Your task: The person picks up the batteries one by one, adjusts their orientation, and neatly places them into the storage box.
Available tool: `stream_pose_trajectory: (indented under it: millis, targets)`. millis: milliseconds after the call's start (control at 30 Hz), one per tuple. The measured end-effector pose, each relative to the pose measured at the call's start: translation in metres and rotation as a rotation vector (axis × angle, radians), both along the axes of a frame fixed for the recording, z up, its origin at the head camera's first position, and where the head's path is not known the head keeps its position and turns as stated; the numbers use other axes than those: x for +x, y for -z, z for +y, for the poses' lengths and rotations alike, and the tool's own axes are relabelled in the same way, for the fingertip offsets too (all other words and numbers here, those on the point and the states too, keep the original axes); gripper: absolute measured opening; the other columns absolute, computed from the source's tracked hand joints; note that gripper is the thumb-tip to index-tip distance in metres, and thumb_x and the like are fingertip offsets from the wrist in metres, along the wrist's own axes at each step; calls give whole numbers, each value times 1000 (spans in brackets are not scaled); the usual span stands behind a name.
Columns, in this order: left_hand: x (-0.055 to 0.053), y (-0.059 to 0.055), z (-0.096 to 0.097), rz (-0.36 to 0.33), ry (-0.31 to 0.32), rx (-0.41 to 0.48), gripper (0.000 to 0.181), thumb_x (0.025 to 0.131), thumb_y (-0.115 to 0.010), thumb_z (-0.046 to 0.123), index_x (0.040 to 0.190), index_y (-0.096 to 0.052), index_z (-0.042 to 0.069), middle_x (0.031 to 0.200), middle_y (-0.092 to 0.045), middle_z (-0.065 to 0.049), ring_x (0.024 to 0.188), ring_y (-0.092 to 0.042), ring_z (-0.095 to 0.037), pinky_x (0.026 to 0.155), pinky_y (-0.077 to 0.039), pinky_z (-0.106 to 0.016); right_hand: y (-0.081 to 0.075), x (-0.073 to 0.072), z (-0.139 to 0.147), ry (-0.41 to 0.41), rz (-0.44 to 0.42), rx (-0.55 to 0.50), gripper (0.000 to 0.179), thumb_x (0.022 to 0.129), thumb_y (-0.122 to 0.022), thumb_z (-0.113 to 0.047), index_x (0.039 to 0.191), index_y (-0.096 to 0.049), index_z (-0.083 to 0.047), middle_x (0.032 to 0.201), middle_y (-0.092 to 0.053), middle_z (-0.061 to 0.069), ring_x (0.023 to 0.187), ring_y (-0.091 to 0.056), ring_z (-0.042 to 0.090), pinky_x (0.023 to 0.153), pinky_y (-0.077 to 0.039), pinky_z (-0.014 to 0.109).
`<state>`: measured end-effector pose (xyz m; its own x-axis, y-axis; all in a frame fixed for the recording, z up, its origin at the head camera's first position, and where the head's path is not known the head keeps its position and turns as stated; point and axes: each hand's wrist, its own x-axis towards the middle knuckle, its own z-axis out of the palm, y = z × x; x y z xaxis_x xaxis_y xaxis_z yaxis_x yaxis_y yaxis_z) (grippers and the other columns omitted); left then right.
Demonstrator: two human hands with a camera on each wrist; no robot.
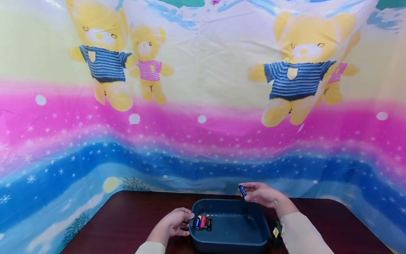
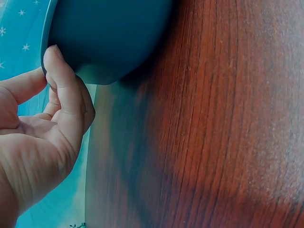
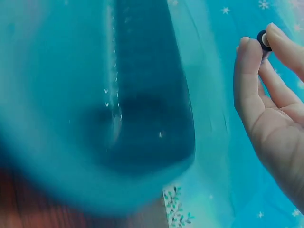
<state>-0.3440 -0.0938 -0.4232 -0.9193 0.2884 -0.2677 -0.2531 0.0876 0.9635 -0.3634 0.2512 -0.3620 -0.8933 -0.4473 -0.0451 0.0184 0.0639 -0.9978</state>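
Note:
My left hand [image 1: 176, 222] pinches the rim of a dark blue-grey plastic basin [image 1: 231, 243] at its left side. The left wrist view shows the fingers [image 2: 66, 90] on both sides of that rim. Several batteries lie side by side inside the basin at its left end, among them a blue one [image 1: 198, 223], a red one [image 1: 203, 221] and a black one [image 1: 209, 224]. Above the basin's far right corner, my right hand [image 1: 263, 194] holds a blue and black battery [image 1: 243, 191] between thumb and fingertips. In the right wrist view one end of this battery [image 3: 264, 40] faces the camera.
The basin stands on a dark reddish-brown wooden table [image 1: 127, 218]. Right of it is a dark object with a yellow patch [image 1: 276, 232], partly hidden by the right sleeve [image 1: 304, 233]. A cloth printed with bears [image 1: 203, 141] hangs behind the table.

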Motion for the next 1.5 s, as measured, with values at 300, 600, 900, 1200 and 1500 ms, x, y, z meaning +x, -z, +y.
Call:
stream_pose_trajectory:
  millis: [300, 600, 900, 1200, 1500]
  targets:
    - [0, -3, 1, 18, -6, -3, 10, 92, -55, 12, 98, -50, 5, 81, -55, -10, 69, -54, -18, 61, -54, -31, 10, -22, -12, -41, 19, -39, 69, 82, -63, 4, 141, -27, 6, 137, -38, 25, 112, -52, 26, 95, -42, 38]
    - [2, -2, 2, 19, -5, -15, 8, 92, -52, 10, 98, -48, 5, 82, -54, -11, 69, -54, -19, 58, -54, -30, 28, -37, -22, -132, 25, -69, 64, 84, -59, 6, 140, -30, 5, 136, -42, 23, 112, -53, 25, 94, -43, 36]
    - [4, -4, 4, 12, -1, -25, 10, 93, -50, 9, 100, -46, 3, 84, -53, -14, 69, -54, -19, 57, -54, -30, 40, -40, -35, -350, 27, -21, 64, 81, -66, 1, 136, -34, 7, 123, -55, 14, 104, -58, 27, 87, -48, 40]
    - [3, -1, 4, 10, 13, 7, 10, 94, -47, 11, 100, -44, 3, 86, -53, -15, 67, -52, -18, 53, -53, -27, 44, -42, -47, -459, -32, 53, 63, 78, -67, 9, 133, -37, 9, 118, -57, 16, 104, -58, 29, 81, -51, 36]
    - [2, 3, 2, -9, 29, 33, 12, 95, -47, 13, 103, -43, 3, 89, -54, -17, 67, -54, -18, 56, -54, -30, 49, -37, -53, -435, -49, 266, 52, 76, -68, 7, 125, -49, 6, 103, -63, 16, 82, -62, 18, 67, -53, 29]
